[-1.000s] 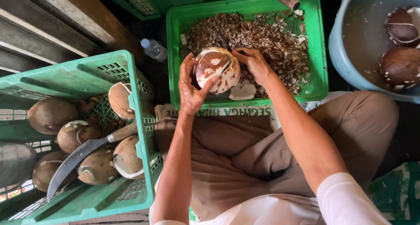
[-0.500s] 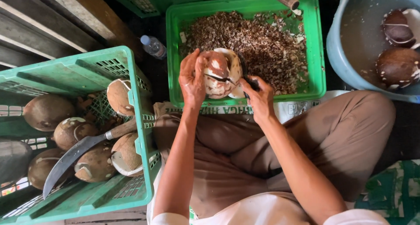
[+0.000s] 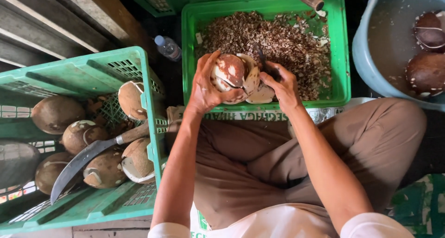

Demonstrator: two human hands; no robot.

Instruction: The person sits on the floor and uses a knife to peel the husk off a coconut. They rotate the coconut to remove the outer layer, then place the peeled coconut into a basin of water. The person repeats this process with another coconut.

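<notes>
The left hand (image 3: 206,87) cups a coconut (image 3: 230,76) over the near edge of the green crate of shavings (image 3: 342,57), its fingers curled round the far side and the thumb pressed against the near one. The right hand (image 3: 280,83) has its fingers pressed together round the handle of a small dark-bladed knife (image 3: 261,58), the blade pointing up and away beside the nut. Half a second ago that hand sat lower and to the right, with the blade laid across the white face; a second ago both hands were wrapped round the nut with a broad pale face turned up. Now the nut has been rolled in the palm, so a brown patch with white flecks faces the camera, and pale peeled pieces (image 3: 259,92) hang at its lower right, touching it. Judging by this, one strip of brown skin has come away and a fresh unpeeled patch is being presented to the blade, so the paring is partway round the nut, not finished

To the left, a second green crate (image 3: 92,71) holds more coconuts (image 3: 55,113) and a long curved blade (image 3: 88,157) lying across them. A blue tub (image 3: 366,57) at the right holds dark nuts in water, and a small plastic bottle (image 3: 168,47) lies between the crates
</notes>
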